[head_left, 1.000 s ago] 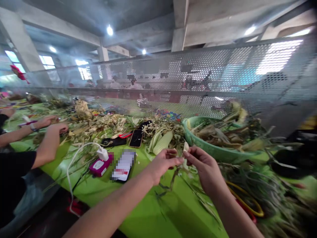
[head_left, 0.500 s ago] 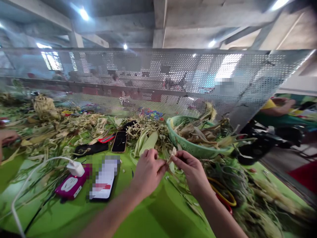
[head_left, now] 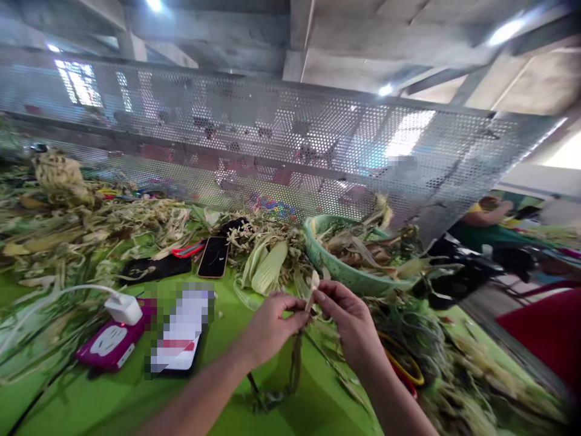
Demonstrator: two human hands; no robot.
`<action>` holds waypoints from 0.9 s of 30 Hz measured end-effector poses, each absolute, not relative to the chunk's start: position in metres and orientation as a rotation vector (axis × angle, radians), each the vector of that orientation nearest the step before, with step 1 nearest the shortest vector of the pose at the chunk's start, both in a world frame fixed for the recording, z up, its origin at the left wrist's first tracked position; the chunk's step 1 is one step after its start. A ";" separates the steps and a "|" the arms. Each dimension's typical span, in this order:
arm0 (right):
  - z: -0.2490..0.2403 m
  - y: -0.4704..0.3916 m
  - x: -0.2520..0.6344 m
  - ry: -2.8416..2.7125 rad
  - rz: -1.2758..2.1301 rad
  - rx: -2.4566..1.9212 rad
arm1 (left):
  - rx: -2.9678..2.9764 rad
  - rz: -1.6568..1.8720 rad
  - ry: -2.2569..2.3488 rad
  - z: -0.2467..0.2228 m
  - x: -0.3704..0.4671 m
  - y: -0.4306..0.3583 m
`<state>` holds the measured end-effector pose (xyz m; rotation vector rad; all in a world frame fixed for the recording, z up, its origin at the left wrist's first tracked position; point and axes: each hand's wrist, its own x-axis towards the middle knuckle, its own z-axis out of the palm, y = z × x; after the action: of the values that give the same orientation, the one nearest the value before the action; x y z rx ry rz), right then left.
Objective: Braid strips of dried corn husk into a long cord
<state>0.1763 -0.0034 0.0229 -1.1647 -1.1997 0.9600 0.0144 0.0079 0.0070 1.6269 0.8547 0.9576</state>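
Note:
Above the green tabletop my left hand [head_left: 276, 322] pinches a pale strip of dried corn husk [head_left: 313, 287] between thumb and fingers. Close beside it, my right hand [head_left: 347, 312] has its fingertips pressed on the upper end of the same strip. A darker, limp husk strand [head_left: 296, 363] hangs below my left hand, and its lower part curls near the table. Just beyond my hands lies a broad pale green corn husk [head_left: 270, 266]. How the strand joins the strip is hidden by my fingers.
A green plastic basket [head_left: 349, 266] of dry husks stands behind my right hand. On the left are a phone [head_left: 184, 330], a purple power strip [head_left: 106, 342] with a charger, and a dark phone [head_left: 213, 257]. Husk heaps and a perforated metal screen [head_left: 272, 139] lie beyond.
The view has tilted. My hands stay together on the husk strip, now held more upright. A dark strand now shows hanging below my left hand.

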 end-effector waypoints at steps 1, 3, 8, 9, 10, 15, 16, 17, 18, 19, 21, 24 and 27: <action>0.023 -0.003 0.176 -1.200 0.971 -1.164 | 1.573 0.972 0.853 0.006 0.015 0.008; 0.022 -0.003 0.176 -1.235 0.979 -1.180 | 1.476 1.007 0.847 0.004 0.015 0.010; 0.017 -0.001 0.178 -1.458 0.834 -1.252 | 1.304 1.095 0.766 0.003 0.016 0.015; 0.016 -0.001 0.178 -1.501 0.810 -1.261 | 1.275 1.103 0.736 0.002 0.017 0.016; 0.016 -0.001 0.179 -1.539 0.792 -1.269 | 1.250 1.108 0.709 0.001 0.017 0.016; 0.015 -0.003 0.177 -1.548 0.804 -1.276 | 1.243 1.074 0.686 -0.006 0.021 0.015; 0.015 -0.003 0.177 -1.512 0.832 -1.264 | 1.260 1.068 0.707 -0.007 0.021 0.015; 0.015 -0.003 0.176 -1.476 0.860 -1.250 | 1.285 1.064 0.731 -0.007 0.021 0.014; 0.016 -0.003 0.175 -1.448 0.879 -1.237 | 1.319 1.063 0.756 -0.006 0.021 0.013; 0.016 -0.003 0.175 -1.427 0.884 -1.228 | 1.359 1.058 0.777 -0.005 0.021 0.012; 0.017 -0.003 0.175 -1.398 0.871 -1.224 | 1.426 1.032 0.802 -0.003 0.020 0.011; 0.018 -0.002 0.176 -1.324 0.866 -1.223 | 1.423 0.984 0.789 0.001 0.018 0.011; 0.019 -0.001 0.178 -1.259 0.880 -1.222 | 1.361 0.951 0.759 0.003 0.016 0.012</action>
<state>0.1780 -0.0012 0.0188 -1.2217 -1.2586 0.8802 0.0157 0.0120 0.0027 1.3606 0.7586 0.9508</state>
